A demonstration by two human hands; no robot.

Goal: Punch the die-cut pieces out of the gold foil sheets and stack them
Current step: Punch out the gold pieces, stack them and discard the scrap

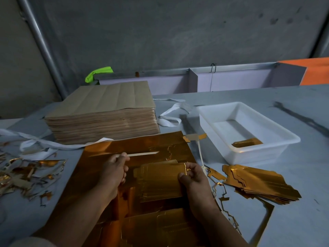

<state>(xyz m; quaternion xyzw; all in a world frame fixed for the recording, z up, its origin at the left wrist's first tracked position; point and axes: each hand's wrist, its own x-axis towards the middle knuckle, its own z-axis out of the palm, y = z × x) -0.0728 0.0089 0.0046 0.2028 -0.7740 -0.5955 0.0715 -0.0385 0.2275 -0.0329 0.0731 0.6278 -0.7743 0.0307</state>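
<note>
Down at six o'clock, both hands were over the gold sheet (138, 145) spread on the grey table (311, 166). The left hand (114, 168) had thumb and fingertips nipped tight on a thin pale strip (142, 154) that pointed off toward two o'clock! The right hand (194, 177) had its fingers curled round a bundle of punched gold pieces (160, 182), thumb on top, held just above the sheet. Out at three o'clock, a fanned pile of finished pieces (263, 184) lay on the table. At nine o'clock lay a tangle of gold scrap (26, 175). Further out, at two o'clock, sat a white tub (258, 154) with a few gold pieces (247, 142) in its near corner. At eleven o'clock rose a tall stack of sheets (101, 104), brown side up.
</note>
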